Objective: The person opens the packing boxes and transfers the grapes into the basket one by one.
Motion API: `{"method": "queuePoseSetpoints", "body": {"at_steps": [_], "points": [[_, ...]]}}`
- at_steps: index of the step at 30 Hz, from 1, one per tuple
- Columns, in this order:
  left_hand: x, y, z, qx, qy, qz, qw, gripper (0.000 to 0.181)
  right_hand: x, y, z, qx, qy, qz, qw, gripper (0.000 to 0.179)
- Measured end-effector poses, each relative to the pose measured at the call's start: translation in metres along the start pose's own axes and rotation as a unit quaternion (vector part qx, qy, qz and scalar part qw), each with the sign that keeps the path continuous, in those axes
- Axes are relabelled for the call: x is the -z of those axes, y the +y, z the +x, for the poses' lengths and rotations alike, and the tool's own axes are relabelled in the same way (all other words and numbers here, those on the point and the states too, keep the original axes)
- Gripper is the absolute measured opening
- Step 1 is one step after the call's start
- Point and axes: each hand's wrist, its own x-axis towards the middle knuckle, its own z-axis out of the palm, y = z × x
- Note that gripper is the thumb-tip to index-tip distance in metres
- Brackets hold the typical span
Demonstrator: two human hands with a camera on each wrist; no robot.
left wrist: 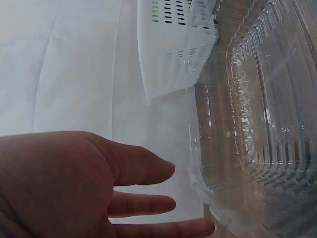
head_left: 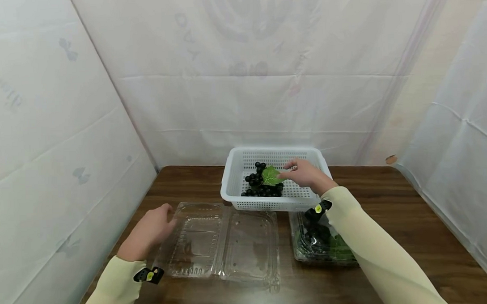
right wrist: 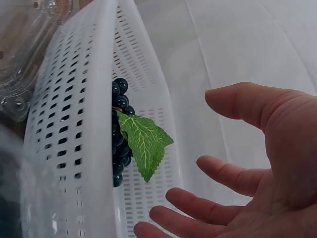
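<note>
A bunch of dark grapes (head_left: 262, 190) with a green leaf (head_left: 270, 175) lies in the left part of a white slotted basket (head_left: 227, 175). Over the basket, just right of the leaf, hovers my right hand (head_left: 306, 173). In the right wrist view its fingers (right wrist: 233, 179) are spread, with nothing between them and the leaf (right wrist: 146, 144) beyond. An unfolded clear plastic clamshell box (head_left: 248, 248) lies in front of the basket. My left hand (head_left: 149, 231) is beside its left edge, and the left wrist view shows extended fingers (left wrist: 143, 203) near the clear rim (left wrist: 198, 183).
A closed clear clamshell (head_left: 317, 245) holding dark fruit and green leaves sits at the basket's front right, partly hidden by my right sleeve. White sheeting (head_left: 242, 103) rises behind the brown wooden table (head_left: 374, 201) and on both sides. A small brown patch (head_left: 391, 159) shows at the back right.
</note>
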Motion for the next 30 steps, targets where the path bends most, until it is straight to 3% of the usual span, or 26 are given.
{"method": "queuePoseSetpoints", "body": {"at_steps": [6, 11, 15, 17, 21, 30], "points": [[0.0, 0.009, -0.007, -0.036, 0.077, 0.027, 0.996, 0.045, -0.003, 0.0, -0.009, 0.028, 0.001, 0.019, 0.9994, 0.058], [-0.005, 0.024, -0.016, -0.078, 0.164, 0.031, 0.9828, 0.041, -0.008, -0.005, -0.022, 0.077, 0.017, 0.013, 0.9968, 0.059], [-0.012, 0.045, -0.021, -0.134, 0.197, 0.016, 0.971, 0.038, -0.014, -0.001, -0.038, 0.124, 0.026, -0.003, 0.992, 0.053], [-0.018, 0.058, -0.022, -0.159, 0.189, -0.005, 0.969, 0.037, -0.016, 0.004, -0.048, 0.141, 0.032, -0.015, 0.9894, 0.049], [-0.031, 0.086, -0.023, -0.193, 0.142, -0.063, 0.9688, 0.035, -0.019, 0.015, -0.069, 0.163, 0.048, -0.034, 0.9849, 0.045], [-0.061, 0.137, -0.021, -0.232, 0.04, -0.186, 0.9539, 0.03, -0.026, 0.053, -0.113, 0.18, 0.07, -0.095, 0.9765, 0.04]]}}
